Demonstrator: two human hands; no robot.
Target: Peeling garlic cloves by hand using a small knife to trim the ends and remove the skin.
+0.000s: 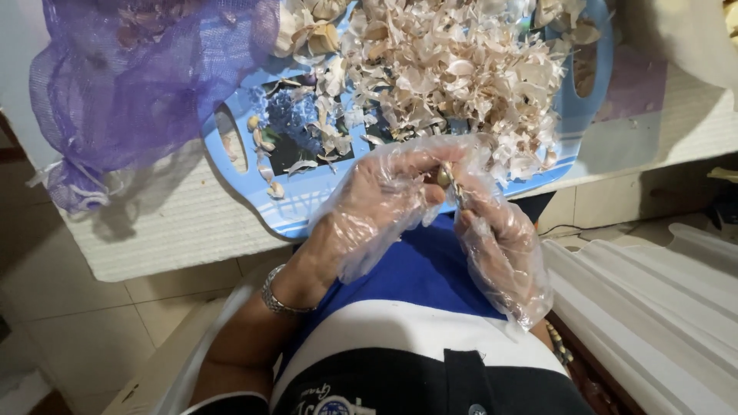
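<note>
Netting first: a purple mesh bag (131, 84) is slumping at the far left of the pale bench (177, 230), its gathered end hanging over the near edge, with papery scraps showing dimly through the weave. Just beside it a blue tray (296, 207) with a handle slot at each end is lying across the bench, its near rim jutting over the edge toward you.

You are holding both hands, in loose clear plastic gloves, together just in front of that rim, above your lap. Your left hand (384, 200) is coming in from the left with the wrist bent and a metal bracelet (278, 296) around it; your right hand (500, 246) is rising from below, palm turned inward. The fingers (415, 165) of both hands are closing on a small garlic clove (444, 177) — it is pinched between the fingertips of the two hands, with a thin strip of skin hanging from it.

The tray is carrying a deep heap of garlic skins (453, 77) — dry, cream-coloured flakes piled across its right half and thinning toward the left.
</note>
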